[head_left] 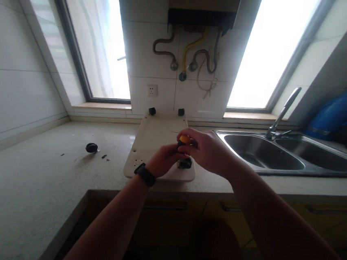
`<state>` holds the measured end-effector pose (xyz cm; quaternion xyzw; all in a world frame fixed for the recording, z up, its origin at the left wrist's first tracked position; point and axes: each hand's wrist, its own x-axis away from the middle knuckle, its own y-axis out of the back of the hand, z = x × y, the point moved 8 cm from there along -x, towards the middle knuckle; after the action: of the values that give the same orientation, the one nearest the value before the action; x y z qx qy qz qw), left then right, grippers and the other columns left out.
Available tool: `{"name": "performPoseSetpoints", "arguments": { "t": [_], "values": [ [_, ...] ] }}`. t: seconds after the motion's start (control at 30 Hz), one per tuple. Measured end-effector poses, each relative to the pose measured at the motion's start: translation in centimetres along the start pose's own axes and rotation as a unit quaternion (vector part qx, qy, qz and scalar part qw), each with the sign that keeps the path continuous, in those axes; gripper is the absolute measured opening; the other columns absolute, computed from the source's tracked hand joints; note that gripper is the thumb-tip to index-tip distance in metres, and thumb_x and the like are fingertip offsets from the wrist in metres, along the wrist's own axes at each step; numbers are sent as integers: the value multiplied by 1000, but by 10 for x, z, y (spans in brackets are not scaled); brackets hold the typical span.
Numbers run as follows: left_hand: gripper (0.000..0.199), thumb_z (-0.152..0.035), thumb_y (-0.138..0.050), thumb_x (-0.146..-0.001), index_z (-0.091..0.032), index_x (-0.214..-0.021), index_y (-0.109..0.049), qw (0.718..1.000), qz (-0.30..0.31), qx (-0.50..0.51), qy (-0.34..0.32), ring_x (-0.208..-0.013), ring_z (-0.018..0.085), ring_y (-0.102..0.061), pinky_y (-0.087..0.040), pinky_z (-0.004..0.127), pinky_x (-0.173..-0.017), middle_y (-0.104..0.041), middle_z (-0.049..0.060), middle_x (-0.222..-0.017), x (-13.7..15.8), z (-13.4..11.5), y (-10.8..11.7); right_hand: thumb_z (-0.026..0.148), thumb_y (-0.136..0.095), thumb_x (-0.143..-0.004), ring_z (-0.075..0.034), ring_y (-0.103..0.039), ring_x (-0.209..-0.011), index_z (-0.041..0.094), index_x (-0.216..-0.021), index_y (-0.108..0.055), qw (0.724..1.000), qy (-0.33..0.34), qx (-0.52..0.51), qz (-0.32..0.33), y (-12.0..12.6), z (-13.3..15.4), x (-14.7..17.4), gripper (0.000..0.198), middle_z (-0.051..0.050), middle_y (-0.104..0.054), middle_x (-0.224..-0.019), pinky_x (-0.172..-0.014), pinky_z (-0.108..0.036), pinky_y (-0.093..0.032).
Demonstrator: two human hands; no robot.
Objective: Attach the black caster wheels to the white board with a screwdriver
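A stubby screwdriver with a yellow and black handle stands over the near right corner of a pale, flat board. My right hand is wrapped round its handle from the right. From the left, my left hand, with a black band at the wrist, closes its fingers at the lower part of the screwdriver; the shaft and tip are hidden. Just below the fingers sits a black caster wheel at the board's corner. Two more dark casters, a left one and a right one, stand at the far corners.
A loose black caster lies on the speckled countertop at left, with small dark bits near it. The board's near left corner shows several holes. To the right is a double steel sink with a faucet, then a blue jug-like object.
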<state>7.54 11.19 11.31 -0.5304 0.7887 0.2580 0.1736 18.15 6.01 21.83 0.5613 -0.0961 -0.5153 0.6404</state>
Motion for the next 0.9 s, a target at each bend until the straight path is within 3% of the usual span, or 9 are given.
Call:
{"name": "performPoseSetpoints", "arguments": {
  "t": [0.17, 0.33, 0.47, 0.63, 0.8, 0.9],
  "values": [
    [25, -38, -69, -93, -16, -103, -74, 999, 17, 28, -1, -96, 22, -70, -54, 34, -88, -77, 6, -100, 1, 5, -2, 27, -73, -87, -13, -58, -63, 18, -111, -71, 998, -47, 30, -37, -1, -1, 8, 26, -3, -69, -76, -61, -26, -41],
    [29, -42, -73, -90, -15, -100, -74, 998, 26, 56, 2, -99, 23, -70, -54, 35, -91, -77, 8, -102, -1, 7, -1, 30, -73, -87, -15, -61, -67, 18, -113, -70, 996, -48, 23, -76, -5, -5, 10, 29, -5, -73, -84, -63, -27, -43],
    [35, -39, -82, -81, -15, -103, -71, 997, -13, 73, 7, -98, 22, -69, -54, 34, -88, -75, 8, -104, -3, 8, 2, 31, -74, -86, -15, -59, -66, 19, -111, -70, 996, -58, 8, -73, -6, -3, 7, 28, -4, -72, -83, -62, -28, -41],
    [29, -36, -83, -80, -15, -95, -69, 994, -91, 52, 16, -84, 18, -65, -52, 30, -78, -72, 3, -89, 1, 7, 3, 37, -73, -86, -16, -57, -68, 23, -107, -70, 998, -54, 24, -27, 0, -7, 0, 25, -2, -71, -81, -63, -29, -39],
    [19, -31, -77, -85, -15, -94, -76, 997, -73, 9, 25, -84, 19, -66, -50, 31, -79, -75, 4, -87, 2, -1, 0, 25, -60, -93, -18, -65, -98, 28, -138, -55, 987, 83, -68, 123, -7, -14, -6, 45, -4, -71, -117, -81, -29, -47],
    [19, -32, -76, -85, -14, -93, -77, 998, -53, 8, 26, -86, 20, -67, -51, 33, -82, -76, 5, -89, -1, -2, 1, 20, -57, -92, -16, -65, -95, 26, -127, -60, 981, 103, -103, 128, -8, -20, -8, 36, -3, -71, -110, -81, -28, -47]
  ]
}}
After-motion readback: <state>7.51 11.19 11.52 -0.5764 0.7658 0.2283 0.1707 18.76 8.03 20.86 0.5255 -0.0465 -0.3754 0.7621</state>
